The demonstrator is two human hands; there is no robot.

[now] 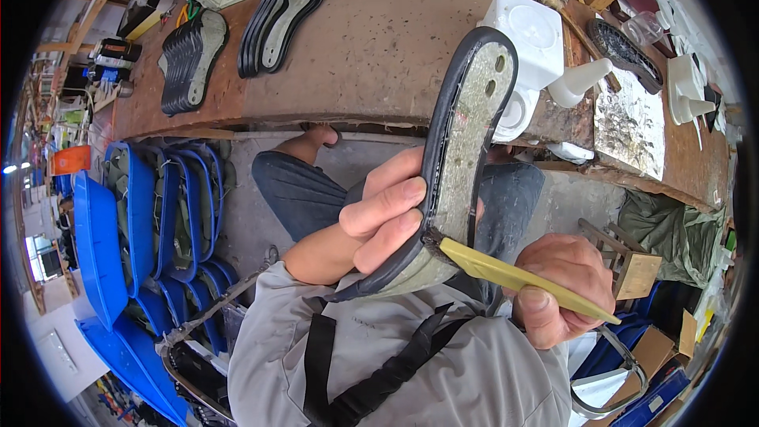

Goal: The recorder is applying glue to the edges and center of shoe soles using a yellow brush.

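1. Shoe sole (466, 126): I have it up in the air before the chest, between the grey shirt (316, 356) and the counter (356, 39).
2. Its long axis runs lengthwise up my view, leaning slightly right at the top. The end with two holes points up and away, toward the counter; the lower part bends to the lower left, toward the shirt.
3. The pale, speckled face is turned to my camera, with a dark rim around it.
4. My left grip (387, 209) is grasping the sole, fingers curled over its left edge.
5. My right grip (565, 289) is closed around a yellow brush (514, 273), slanting from lower right up to the left.
6. The brush's dark bristles meet the sole near its bend.
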